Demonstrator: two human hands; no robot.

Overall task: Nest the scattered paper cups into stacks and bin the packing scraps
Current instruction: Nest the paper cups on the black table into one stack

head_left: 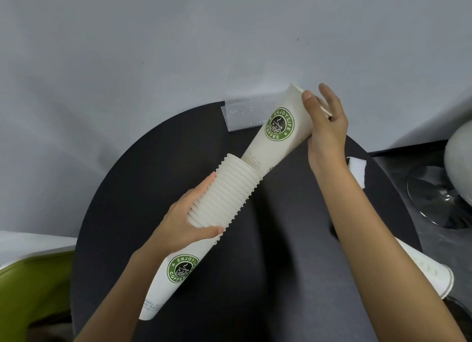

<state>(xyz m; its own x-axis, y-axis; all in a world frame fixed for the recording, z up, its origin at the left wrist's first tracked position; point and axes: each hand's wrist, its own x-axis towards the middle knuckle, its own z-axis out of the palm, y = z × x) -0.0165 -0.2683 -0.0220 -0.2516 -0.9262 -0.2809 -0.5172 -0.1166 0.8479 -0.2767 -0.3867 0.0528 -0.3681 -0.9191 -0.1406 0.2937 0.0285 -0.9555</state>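
A long stack of white paper cups (224,196), ribbed with many rims and bearing a green "ENJOY LIFE COFFEE" badge, slants in the air over the round black table (127,214), mouth toward the far edge. A matching cup (275,137) has its base just inside that mouth. A third cup (431,275) lies on its side at the table's right edge. A bubble-wrap scrap (242,117) overhangs the far edge; a white scrap (358,170) lies near the right edge.

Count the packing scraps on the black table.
2. Bubble wrap lies at the table's far edge; a white scrap lies near its right edge, partly hidden by the right forearm. More may be hidden.
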